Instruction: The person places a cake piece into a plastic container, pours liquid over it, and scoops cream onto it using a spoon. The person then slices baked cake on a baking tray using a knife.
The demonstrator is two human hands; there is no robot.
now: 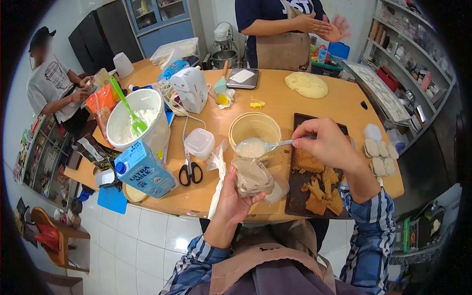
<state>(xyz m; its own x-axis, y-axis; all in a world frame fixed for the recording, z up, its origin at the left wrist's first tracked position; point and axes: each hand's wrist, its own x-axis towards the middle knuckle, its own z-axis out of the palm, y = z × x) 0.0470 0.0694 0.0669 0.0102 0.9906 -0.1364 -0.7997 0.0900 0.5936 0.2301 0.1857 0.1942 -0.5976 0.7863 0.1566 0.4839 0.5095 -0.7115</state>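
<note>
In my left hand (230,200) is a small clear plastic container (253,179) with pale beige contents, tilted slightly and held low in front of the tub. My right hand (325,141) pinches the handle of a spoon (283,143). The spoon's bowl carries a heap of whitish, grainy stuff (251,147) and hangs over the near rim of a round cream-coloured tub (255,117). Beneath my right forearm lies a dark brown tray (301,119) with broken pieces of golden-brown cake (322,201). A clear plastic lid (278,191) rests beside the tray.
Left on the table are a milk carton (145,169), black scissors (190,174), a white bucket (160,115) with a green spatula (129,108), and a hand mixer (189,88). Dough (306,85) lies at the back. One person (282,34) stands opposite, another (54,83) at left.
</note>
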